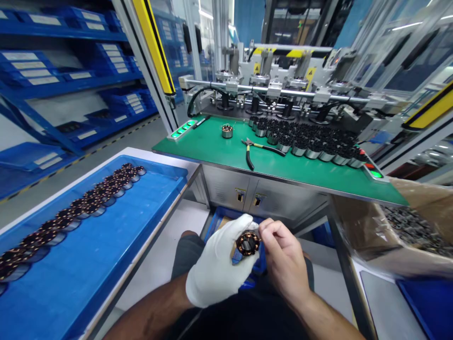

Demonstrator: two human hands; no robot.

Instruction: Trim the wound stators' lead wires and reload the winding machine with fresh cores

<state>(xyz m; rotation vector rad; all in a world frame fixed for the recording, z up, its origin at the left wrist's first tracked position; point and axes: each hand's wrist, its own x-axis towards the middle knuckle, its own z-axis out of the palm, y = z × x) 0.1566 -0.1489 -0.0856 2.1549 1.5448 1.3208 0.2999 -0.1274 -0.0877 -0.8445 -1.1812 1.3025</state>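
My left hand (215,264), in a white glove, is closed around a small round motor stator (247,243) with copper windings, held over my lap. My bare right hand (283,257) pinches at the stator's upper right edge with fingers pressed together. Whatever the fingertips grip there is too small to make out. Below the hands a blue bin (221,219) shows under the bench.
A blue tray (106,236) at left carries a long row of stators (88,203). On the green bench (219,146) lie pliers (255,148), a single stator (227,131) and several packed stators (307,139). A machine stands behind. A bag of parts (414,229) sits at right.
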